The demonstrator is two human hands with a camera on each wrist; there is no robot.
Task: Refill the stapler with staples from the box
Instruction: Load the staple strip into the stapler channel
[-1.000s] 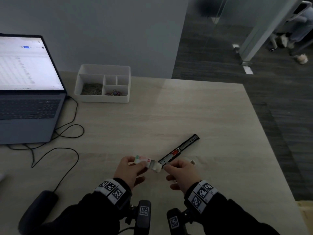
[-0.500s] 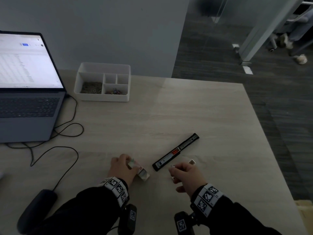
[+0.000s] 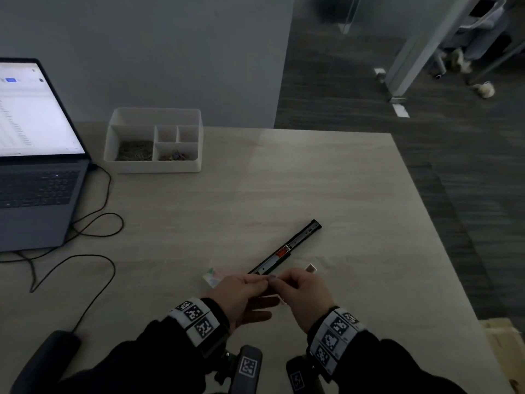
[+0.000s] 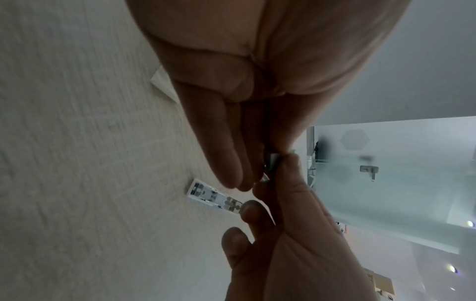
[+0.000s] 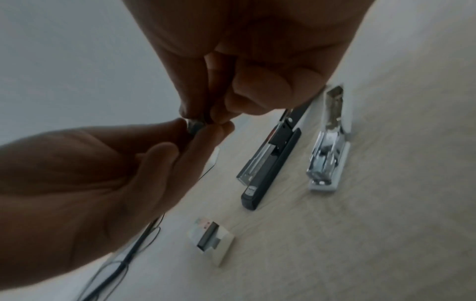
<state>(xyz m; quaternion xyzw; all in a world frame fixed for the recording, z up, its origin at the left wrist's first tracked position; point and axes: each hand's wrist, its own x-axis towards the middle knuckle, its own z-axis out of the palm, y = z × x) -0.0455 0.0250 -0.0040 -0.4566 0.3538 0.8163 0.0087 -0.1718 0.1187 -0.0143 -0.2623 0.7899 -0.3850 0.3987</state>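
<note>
I have both grips, left hand (image 3: pixel 241 291) and right hand (image 3: pixel 305 290), pinching one staple strip (image 4: pixel 271 163) above the counter (image 3: pixel 284 180), box (image 5: pixel 211 240) set down, next seating it in the open stapler (image 3: pixel 287 248)

We note: stapler (image 3: pixel 287 250) black with red insert; staple box (image 5: pixel 211 240) white, pink-green print; organizer tray (image 3: pixel 154 140) white; table (image 3: pixel 312 180) pale woodgrain.

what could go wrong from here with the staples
1. Both hands, left hand and right hand, pinch one small staple strip in mid-air; it may snap or drop.
2. The box lies open on its side on the table; staples could slide out.
3. The open stapler lies loose and may shift during loading.
</note>
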